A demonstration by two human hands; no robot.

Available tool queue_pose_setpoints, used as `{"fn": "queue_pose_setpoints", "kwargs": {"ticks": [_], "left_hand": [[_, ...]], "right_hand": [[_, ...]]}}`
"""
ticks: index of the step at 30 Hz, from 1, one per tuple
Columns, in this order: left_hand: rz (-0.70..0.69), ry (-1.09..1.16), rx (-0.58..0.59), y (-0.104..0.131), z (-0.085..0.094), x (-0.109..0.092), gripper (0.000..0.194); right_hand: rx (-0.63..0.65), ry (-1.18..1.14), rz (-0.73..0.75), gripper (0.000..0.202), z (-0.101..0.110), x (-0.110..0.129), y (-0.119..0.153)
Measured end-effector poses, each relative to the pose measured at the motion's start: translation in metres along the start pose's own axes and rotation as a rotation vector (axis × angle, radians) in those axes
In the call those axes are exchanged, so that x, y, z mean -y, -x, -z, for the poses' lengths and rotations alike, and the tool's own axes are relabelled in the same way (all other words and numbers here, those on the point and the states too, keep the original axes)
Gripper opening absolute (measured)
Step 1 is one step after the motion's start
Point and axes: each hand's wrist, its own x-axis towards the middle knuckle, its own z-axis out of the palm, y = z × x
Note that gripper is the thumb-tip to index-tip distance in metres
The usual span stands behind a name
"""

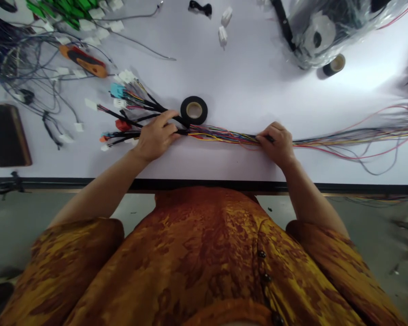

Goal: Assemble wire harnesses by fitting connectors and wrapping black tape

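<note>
Wires (221, 134), many-coloured and too many to count, are gathered in one long bundle laid across the counter (204, 165), near its front edge. At the bundle's left end, several black-wrapped branches are spread out, tipped with plugs; among these, one blue plug (117, 90) and one red plug (123, 125) can be picked out. One roll of black tape (203, 110) is set flat just beyond the wires, near the left hand (158, 136). Farther back, two white plugs (226, 16) (222, 36), one dark tube (329, 68) and one orange-handled tool (83, 60) are seen, with one phone (7, 135) at the far left.

Both forearms are reached forward over the counter's edge, set well apart. The left hand is laid palm down over the wrapped branches, its fingers pointed rightward and partly bent; whether these are gripped or only pressed cannot be told. The right hand (277, 141) is closed on the bundle farther right, knuckles up, with the wires pinched between thumb and fingers and loosely fanned out beyond it.
</note>
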Motion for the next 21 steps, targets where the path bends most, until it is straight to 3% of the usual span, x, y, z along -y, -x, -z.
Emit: {"fn": "queue_pose_setpoints", "kwargs": {"ticks": [6, 12, 16, 19, 21], "left_hand": [[0.037, 0.004, 0.044, -0.003, 0.007, 0.000, 0.020], [0.004, 0.030, 0.015, -0.003, 0.004, 0.002, 0.025], [-0.002, 0.035, 0.011, -0.003, 0.004, 0.002, 0.025], [0.004, 0.034, 0.007, -0.003, 0.003, 0.001, 0.024], [0.022, 0.045, 0.003, -0.002, 0.003, 0.001, 0.022]], "right_hand": [[-0.008, 0.011, 0.042, 0.022, 0.002, 0.002, 0.000], [0.100, 0.139, 0.050, 0.028, 0.017, 0.015, -0.006], [0.193, 0.221, 0.100, 0.037, 0.009, 0.060, -0.027], [0.304, 0.216, 0.229, 0.051, -0.018, 0.111, -0.049], [0.340, 0.249, 0.245, 0.048, -0.039, 0.143, -0.059]]}}
